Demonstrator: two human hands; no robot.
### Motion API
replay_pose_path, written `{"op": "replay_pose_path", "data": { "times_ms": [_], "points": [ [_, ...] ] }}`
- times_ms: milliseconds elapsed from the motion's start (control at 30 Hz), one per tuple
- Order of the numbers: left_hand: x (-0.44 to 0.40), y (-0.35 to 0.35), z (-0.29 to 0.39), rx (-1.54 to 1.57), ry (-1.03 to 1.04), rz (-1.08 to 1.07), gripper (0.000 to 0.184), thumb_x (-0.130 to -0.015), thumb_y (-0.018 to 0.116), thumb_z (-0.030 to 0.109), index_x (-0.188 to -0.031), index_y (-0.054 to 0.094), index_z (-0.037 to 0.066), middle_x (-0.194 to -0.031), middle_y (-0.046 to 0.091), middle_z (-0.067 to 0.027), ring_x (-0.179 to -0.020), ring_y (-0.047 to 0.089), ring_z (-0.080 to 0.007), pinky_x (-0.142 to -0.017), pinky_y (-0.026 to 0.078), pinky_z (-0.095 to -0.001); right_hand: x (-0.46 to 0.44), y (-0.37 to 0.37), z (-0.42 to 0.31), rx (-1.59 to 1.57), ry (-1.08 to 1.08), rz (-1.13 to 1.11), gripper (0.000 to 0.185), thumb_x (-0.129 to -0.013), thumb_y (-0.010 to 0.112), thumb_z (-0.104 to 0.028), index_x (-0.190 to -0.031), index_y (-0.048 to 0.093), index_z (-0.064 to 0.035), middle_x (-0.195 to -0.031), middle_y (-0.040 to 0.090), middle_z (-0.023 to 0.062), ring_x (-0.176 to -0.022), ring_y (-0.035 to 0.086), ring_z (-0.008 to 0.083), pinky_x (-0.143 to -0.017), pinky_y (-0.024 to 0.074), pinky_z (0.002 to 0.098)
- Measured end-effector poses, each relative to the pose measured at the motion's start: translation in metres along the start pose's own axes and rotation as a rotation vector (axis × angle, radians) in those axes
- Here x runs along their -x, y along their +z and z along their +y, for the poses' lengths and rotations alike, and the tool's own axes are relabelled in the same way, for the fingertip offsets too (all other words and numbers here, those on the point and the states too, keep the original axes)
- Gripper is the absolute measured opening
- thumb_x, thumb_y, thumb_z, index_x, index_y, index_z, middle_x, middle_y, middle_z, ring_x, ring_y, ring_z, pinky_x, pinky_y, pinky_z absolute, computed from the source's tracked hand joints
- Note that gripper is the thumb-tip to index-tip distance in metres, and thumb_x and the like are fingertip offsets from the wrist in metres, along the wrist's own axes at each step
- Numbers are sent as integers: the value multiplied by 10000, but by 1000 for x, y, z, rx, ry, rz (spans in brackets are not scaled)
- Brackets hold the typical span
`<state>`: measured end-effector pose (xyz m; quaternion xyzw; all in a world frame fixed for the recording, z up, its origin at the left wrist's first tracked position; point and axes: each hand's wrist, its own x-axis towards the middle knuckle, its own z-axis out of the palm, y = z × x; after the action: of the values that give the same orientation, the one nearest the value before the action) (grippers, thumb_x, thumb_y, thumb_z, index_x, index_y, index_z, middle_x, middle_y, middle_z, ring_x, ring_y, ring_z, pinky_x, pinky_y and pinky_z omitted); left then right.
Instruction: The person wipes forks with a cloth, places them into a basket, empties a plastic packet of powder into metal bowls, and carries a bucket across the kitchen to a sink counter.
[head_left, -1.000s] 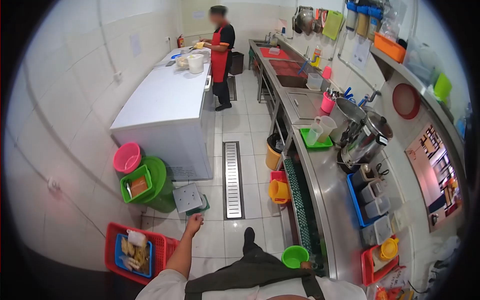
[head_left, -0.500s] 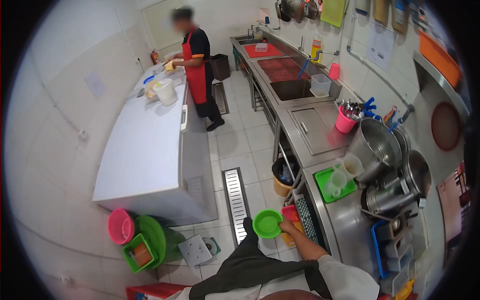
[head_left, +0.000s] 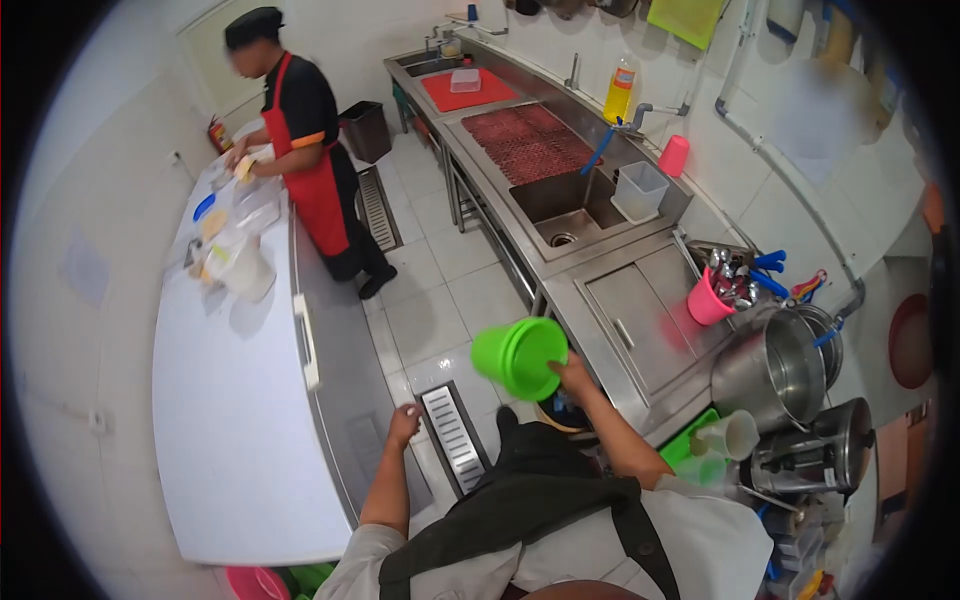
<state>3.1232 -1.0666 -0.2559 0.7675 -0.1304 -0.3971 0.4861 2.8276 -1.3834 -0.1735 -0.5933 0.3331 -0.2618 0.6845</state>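
A green plastic bucket point(head_left: 520, 357) hangs tilted over the aisle floor, its mouth facing right. My right hand point(head_left: 574, 379) grips it by the rim, fingers wrapped over the edge. A second rim line shows on the bucket; whether two are nested I cannot tell. My left hand point(head_left: 405, 425) is held out over the aisle beside the white chest counter, with its fingers curled in and nothing visible in them. Below it lies a metal floor drain grate point(head_left: 453, 440).
A co-worker in a red apron point(head_left: 310, 170) stands at the white counter point(head_left: 230, 400), handling something yellowish. Along the right runs a steel counter with a sink point(head_left: 570, 215), a pink cup of cutlery point(head_left: 708, 298) and large steel pots point(head_left: 770, 365). A dark bin point(head_left: 366, 132) stands behind.
I have moved forward along the aisle. The green bucket has come up from low by the shelf and tilted, still in my right hand. My left hand has come into view.
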Motion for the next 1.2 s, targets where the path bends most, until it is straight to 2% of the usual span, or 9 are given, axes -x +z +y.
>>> {"op": "replay_pose_path", "data": {
  "times_ms": [100,233,300,367,433,633,833,1067,1200],
  "points": [
    [-83,-4,85,-24,36,-9,261,-917,600,186,-1102,605,2,-606,533,-18,-487,489,-108,-445,414,-268,-83,15,-59,-328,270,140,293,-915,538,-74,-1207,549,-73,-985,653,89,-862,646,202,-689,532,349],
    [-159,-9,85,-19,-39,3,255,-930,595,228,-1095,585,34,-660,546,-16,-554,509,-109,-513,452,-279,-208,48,-71,-341,311,215,269,-925,538,-124,-1194,541,-114,-891,633,31,-629,598,160,-512,487,284],
    [-185,-27,41,-173,-140,-44,281,-853,630,135,-1088,612,-17,-756,660,-113,-610,625,-183,-544,511,-326,-263,69,-77,-292,391,111,254,-930,537,-137,-1183,544,-126,-870,627,22,-624,585,145,-513,479,290],
    [-193,-54,24,-399,-234,-216,372,-820,634,265,-1041,645,-33,-795,681,-137,-723,660,-225,-629,516,-376,-318,98,-83,-266,469,59,227,-938,538,-154,-1163,547,-131,-855,624,26,-611,569,127,-490,446,286],
    [-193,-67,8,-437,-180,-69,393,-818,626,299,-1010,681,-38,-878,696,-193,-757,645,-242,-692,516,-385,-366,134,-97,-199,488,-1,234,-935,563,-172,-1160,544,-111,-812,613,34,-580,552,124,-457,407,274],
    [-256,-86,26,-179,-587,12,366,-832,615,260,-1067,652,-18,-900,680,-161,-758,636,-227,-665,508,-372,-533,214,-82,-48,511,-359,255,-916,587,-177,-1140,546,-62,-756,598,47,-546,538,115,-431,372,265],
    [-478,-111,83,-130,-517,-12,353,-846,604,220,-1123,624,2,-921,665,-129,-759,627,-212,-637,500,-359,-703,272,-98,125,534,-512,256,-919,549,-163,-1146,539,-44,-789,597,52,-548,533,109,-430,376,253],
    [-745,-105,349,198,-130,-67,428,-904,587,221,-1298,511,72,-1020,663,-90,-850,646,-184,-699,494,-322,-911,271,-148,186,538,-391,240,-930,523,-169,-1123,564,-33,-839,642,85,-596,596,142,-419,411,281],
    [-798,-120,450,344,-121,-173,427,-947,559,253,-1333,482,87,-1131,641,-93,-984,628,-179,-820,472,-326,-1041,291,-154,-235,579,-261,145,-928,497,-140,-1033,560,-61,-763,610,42,-557,565,141,-446,419,277]
  ]
}}
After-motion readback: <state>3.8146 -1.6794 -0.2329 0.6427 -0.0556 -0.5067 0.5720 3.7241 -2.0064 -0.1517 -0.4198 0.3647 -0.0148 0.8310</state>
